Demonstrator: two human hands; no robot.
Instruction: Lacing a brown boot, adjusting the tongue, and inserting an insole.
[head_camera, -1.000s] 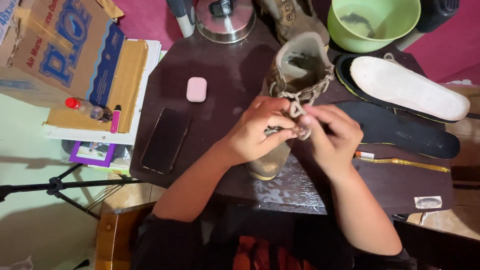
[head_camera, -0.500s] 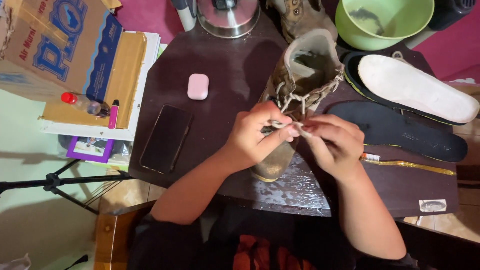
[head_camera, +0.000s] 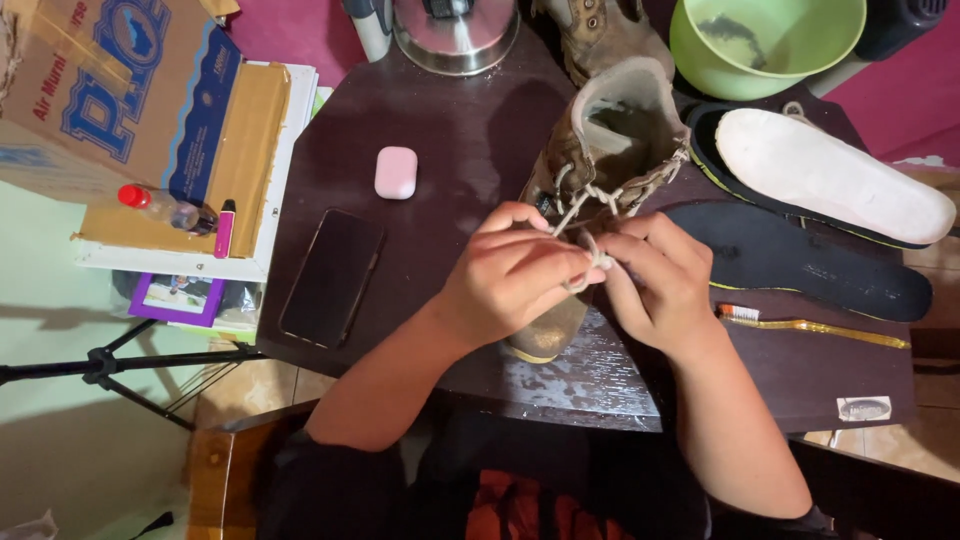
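A worn brown boot (head_camera: 610, 130) lies on the dark table (head_camera: 440, 200) with its toe toward me and its opening facing away. A pale shoelace (head_camera: 585, 205) runs through its upper eyelets. My left hand (head_camera: 515, 275) and my right hand (head_camera: 660, 285) meet over the boot's front part. Both pinch the lace between fingertips, and a loop of it shows between them. The boot's toe is mostly hidden under my hands.
Two insoles, one white (head_camera: 830, 175) and one black (head_camera: 800, 260), lie to the right, with a yellow toothbrush (head_camera: 810, 325) below them. A green bowl (head_camera: 765, 40), a second boot (head_camera: 600, 30) and a metal lid (head_camera: 455, 35) sit at the back. A phone (head_camera: 333, 278), pink earbud case (head_camera: 396, 172) and cardboard box (head_camera: 120, 90) are left.
Both hands have shifted a little on the boot while working the lace. The camera has moved, so everything sits slightly differently in view.
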